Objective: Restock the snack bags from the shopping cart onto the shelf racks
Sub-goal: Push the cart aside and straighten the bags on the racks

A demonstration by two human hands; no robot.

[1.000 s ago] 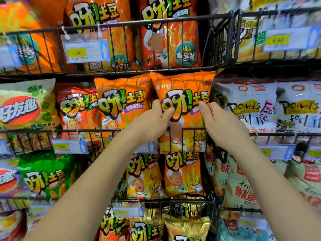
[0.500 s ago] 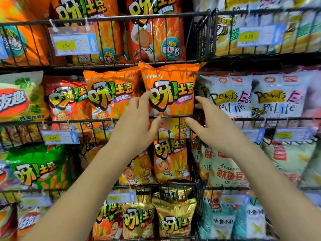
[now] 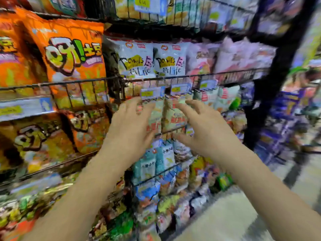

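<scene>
An orange snack bag (image 3: 69, 56) stands upright in the black wire rack (image 3: 78, 80) at the left, behind its front rail. My left hand (image 3: 130, 126) and my right hand (image 3: 203, 127) hang in the air in front of the racks, to the right of and below that bag. Both hands have spread, relaxed fingers and hold nothing. The view is blurred by motion. No shopping cart shows.
White bags (image 3: 152, 60) fill the rack right of the orange bag, with price tags (image 3: 149, 93) clipped to the rail. Lower racks hold teal bags (image 3: 156, 162) and brown bags (image 3: 34, 141). A black upright post (image 3: 271, 84) stands at right, with pale floor (image 3: 225, 218) below.
Both hands have let go of the orange bag, which stays in the rack, and have drawn back lower and rightward. The view has swung to the right.
</scene>
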